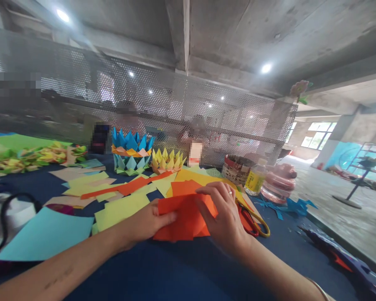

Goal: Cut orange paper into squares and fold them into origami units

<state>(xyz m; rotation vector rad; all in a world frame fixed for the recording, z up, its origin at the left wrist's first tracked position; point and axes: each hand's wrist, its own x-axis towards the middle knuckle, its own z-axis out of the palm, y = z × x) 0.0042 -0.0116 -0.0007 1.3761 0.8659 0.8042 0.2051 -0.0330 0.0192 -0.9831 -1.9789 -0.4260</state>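
Rightward stood a woven basket (235,172), contents unclear, while the left hand (148,221) pinched bright, straight-edged orange paper (179,223), the right hand (224,215) indeterminably gripping.

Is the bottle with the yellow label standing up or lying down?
Standing up: the bottle has its base down and its narrower top pointing up.

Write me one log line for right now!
left hand: holds orange paper | right hand: at its right side | nearby: scissors, yellow crown
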